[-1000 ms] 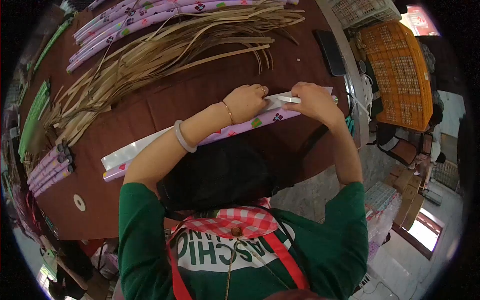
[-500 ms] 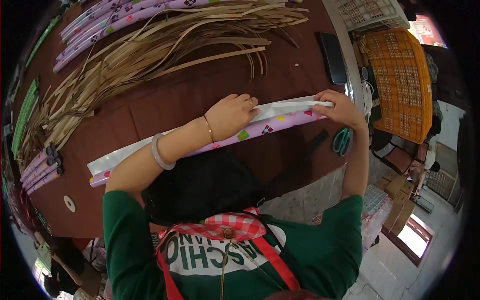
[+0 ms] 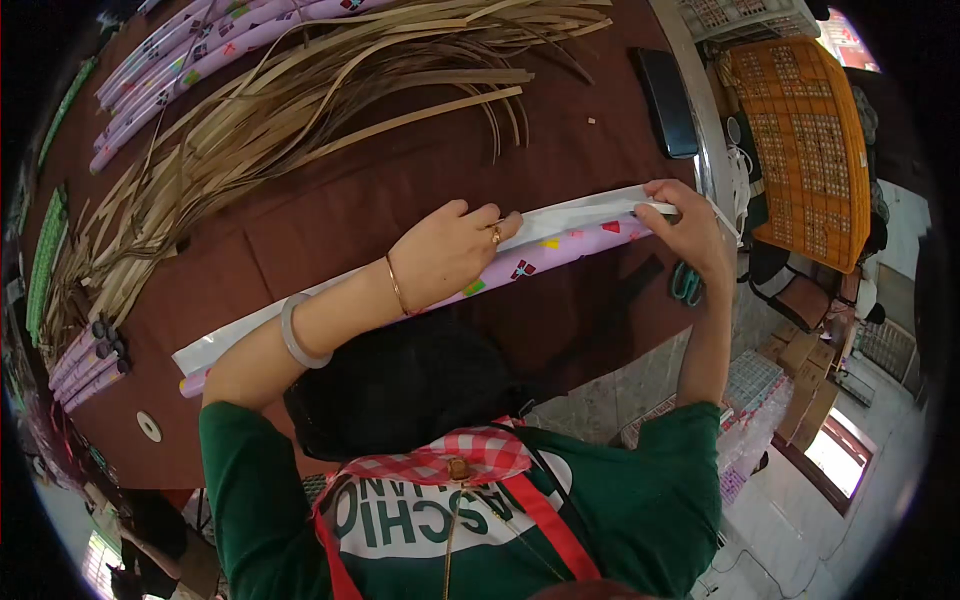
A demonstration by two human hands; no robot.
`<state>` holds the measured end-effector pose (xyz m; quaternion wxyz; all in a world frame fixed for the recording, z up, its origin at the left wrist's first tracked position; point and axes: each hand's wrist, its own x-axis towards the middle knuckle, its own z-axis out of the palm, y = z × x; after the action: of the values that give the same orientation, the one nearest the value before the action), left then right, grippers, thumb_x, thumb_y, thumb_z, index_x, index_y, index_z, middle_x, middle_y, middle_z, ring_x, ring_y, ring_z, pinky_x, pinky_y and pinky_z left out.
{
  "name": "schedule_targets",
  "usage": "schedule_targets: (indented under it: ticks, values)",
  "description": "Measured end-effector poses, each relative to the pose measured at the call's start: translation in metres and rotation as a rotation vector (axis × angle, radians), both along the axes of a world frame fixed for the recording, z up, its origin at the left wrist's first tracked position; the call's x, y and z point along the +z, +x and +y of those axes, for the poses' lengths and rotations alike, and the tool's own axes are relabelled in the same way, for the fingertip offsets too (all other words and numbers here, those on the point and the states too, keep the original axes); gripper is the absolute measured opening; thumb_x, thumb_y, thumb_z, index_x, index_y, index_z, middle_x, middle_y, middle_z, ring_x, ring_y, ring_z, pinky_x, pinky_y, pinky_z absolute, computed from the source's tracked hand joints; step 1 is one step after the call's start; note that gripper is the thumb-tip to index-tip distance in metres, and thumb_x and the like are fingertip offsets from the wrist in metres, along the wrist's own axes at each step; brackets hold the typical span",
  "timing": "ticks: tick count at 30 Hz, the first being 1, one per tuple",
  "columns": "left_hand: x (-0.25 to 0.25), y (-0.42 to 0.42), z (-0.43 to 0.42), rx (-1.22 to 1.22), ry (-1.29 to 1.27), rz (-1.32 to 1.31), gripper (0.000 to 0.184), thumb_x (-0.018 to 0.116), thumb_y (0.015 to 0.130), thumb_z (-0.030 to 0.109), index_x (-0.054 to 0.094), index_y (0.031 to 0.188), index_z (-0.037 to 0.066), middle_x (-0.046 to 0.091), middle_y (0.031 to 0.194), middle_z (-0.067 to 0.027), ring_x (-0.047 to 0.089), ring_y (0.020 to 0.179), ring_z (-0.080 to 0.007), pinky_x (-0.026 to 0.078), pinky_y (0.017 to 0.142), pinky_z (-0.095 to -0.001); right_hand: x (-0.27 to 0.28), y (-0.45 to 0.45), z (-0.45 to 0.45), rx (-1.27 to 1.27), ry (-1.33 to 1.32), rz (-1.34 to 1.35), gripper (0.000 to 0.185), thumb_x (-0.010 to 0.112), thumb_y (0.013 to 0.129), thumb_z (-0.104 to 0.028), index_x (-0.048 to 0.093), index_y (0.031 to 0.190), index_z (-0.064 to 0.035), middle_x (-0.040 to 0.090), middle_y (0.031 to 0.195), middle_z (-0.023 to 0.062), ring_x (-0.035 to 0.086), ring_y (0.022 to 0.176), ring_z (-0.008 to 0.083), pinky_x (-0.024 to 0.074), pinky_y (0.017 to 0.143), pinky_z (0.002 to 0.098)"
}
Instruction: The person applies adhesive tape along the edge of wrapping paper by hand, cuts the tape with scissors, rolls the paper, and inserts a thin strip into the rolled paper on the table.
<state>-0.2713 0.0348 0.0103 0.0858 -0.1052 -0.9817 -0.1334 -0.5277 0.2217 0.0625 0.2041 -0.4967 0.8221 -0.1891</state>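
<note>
A roll of lilac gift-wrapping paper (image 3: 570, 248), printed with small coloured presents, lies slantwise across the table in front of me. Its loose white-backed edge (image 3: 585, 212) stands up along the far side. My left hand (image 3: 455, 250) has its fingers curled over that edge near the middle of the roll; the fingertips are partly hidden. At the right end, my right hand (image 3: 685, 225) pinches the white edge between thumb and fingers. My left forearm covers part of the roll's left half.
Brown flat strips (image 3: 330, 90) lie heaped at the back, beside more lilac rolls (image 3: 170, 110). A phone (image 3: 665, 100) rests at the far right, scissors (image 3: 686, 284) beside my right wrist. A tape roll (image 3: 149, 427) sits lower left. Beyond the table stands an orange crate (image 3: 800, 150).
The white edge by my right hand shows wider and flatter than before. Both hands keep their hold, with only small shifts of the fingers. The whole view has tilted slightly.
</note>
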Motion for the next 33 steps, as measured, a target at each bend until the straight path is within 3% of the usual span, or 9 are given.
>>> schedule_targets:
  ticks: [2, 5, 9, 12, 21, 27, 29, 33]
  values:
    - [0.001, -0.002, 0.0, -0.039, 0.007, -0.003, 0.039, 0.053, 0.074, 0.009, 0.054, 0.112, -0.001, 0.055, 0.101, -0.005, 0.049, 0.087, -0.0153, 0.04, 0.07, -0.0257, 0.001, 0.004, -0.002, -0.014, -0.012, 0.014, 0.034, 0.067, 0.075, -0.028, 0.059, 0.086, 0.0033, 0.06, 0.088, 0.0136, 0.059, 0.077, 0.0253, 0.0472, 0.066, 0.0317]
    - [-0.001, -0.005, -0.004, -0.095, 0.041, -0.031, 0.043, 0.053, 0.075, 0.01, 0.052, 0.116, -0.002, 0.057, 0.093, -0.0038, 0.049, 0.088, -0.0148, 0.04, 0.07, -0.0254, -0.003, 0.008, -0.002, -0.016, -0.037, 0.14, 0.032, 0.068, 0.073, -0.027, 0.059, 0.084, 0.0022, 0.061, 0.088, 0.0123, 0.06, 0.076, 0.0268, 0.0479, 0.064, 0.0329]
    - [0.0, -0.005, -0.008, -0.129, 0.013, -0.126, 0.042, 0.053, 0.075, 0.01, 0.052, 0.115, -0.003, 0.057, 0.088, -0.0035, 0.05, 0.087, -0.0152, 0.04, 0.071, -0.0251, -0.006, 0.013, -0.002, 0.012, -0.045, 0.391, 0.031, 0.068, 0.07, -0.028, 0.059, 0.082, -0.0008, 0.061, 0.088, 0.0094, 0.059, 0.077, 0.0281, 0.0485, 0.063, 0.0358]
    - [-0.007, -0.004, -0.007, -0.128, 0.037, -0.026, 0.042, 0.051, 0.076, 0.01, 0.052, 0.115, -0.004, 0.056, 0.081, -0.0032, 0.05, 0.087, -0.0154, 0.04, 0.071, -0.025, -0.005, 0.022, -0.006, -0.01, -0.028, 0.532, 0.032, 0.067, 0.07, -0.031, 0.059, 0.082, -0.0026, 0.061, 0.086, 0.0078, 0.059, 0.077, 0.0266, 0.0484, 0.062, 0.0363]
    - [-0.007, -0.007, -0.01, -0.108, 0.084, -0.064, 0.04, 0.051, 0.075, 0.009, 0.054, 0.113, -0.004, 0.057, 0.082, -0.0052, 0.051, 0.084, -0.016, 0.041, 0.071, -0.0261, -0.011, 0.028, -0.01, 0.047, -0.027, 0.746, 0.031, 0.067, 0.068, -0.033, 0.058, 0.076, -0.0041, 0.058, 0.079, 0.0067, 0.056, 0.072, 0.0251, 0.0462, 0.061, 0.0359]
    - [-0.007, -0.007, -0.013, -0.136, 0.089, -0.026, 0.036, 0.052, 0.074, 0.009, 0.058, 0.107, -0.003, 0.059, 0.088, -0.0044, 0.052, 0.081, -0.0162, 0.042, 0.069, -0.0271, -0.014, 0.03, -0.012, 0.029, -0.009, 0.761, 0.032, 0.068, 0.067, -0.033, 0.058, 0.074, -0.0031, 0.058, 0.075, 0.0069, 0.055, 0.071, 0.0256, 0.0458, 0.063, 0.0353]
    - [-0.011, -0.007, -0.013, -0.131, 0.057, 0.03, 0.015, 0.054, 0.072, 0.011, 0.067, 0.076, 0.005, 0.058, 0.109, -0.0013, 0.05, 0.083, -0.0127, 0.04, 0.069, -0.0243, -0.014, 0.03, -0.012, 0.026, 0.012, 0.759, 0.032, 0.068, 0.067, -0.033, 0.058, 0.073, -0.0031, 0.058, 0.075, 0.0071, 0.056, 0.071, 0.0258, 0.0458, 0.063, 0.0354]
    - [-0.012, -0.008, -0.013, -0.134, 0.053, 0.034, 0.015, 0.054, 0.072, 0.011, 0.067, 0.076, 0.005, 0.058, 0.109, -0.001, 0.05, 0.083, -0.0124, 0.04, 0.069, -0.024, -0.015, 0.03, -0.013, 0.028, 0.003, 0.766, 0.032, 0.067, 0.067, -0.032, 0.058, 0.073, -0.0027, 0.058, 0.074, 0.0075, 0.056, 0.071, 0.0263, 0.0457, 0.065, 0.0357]
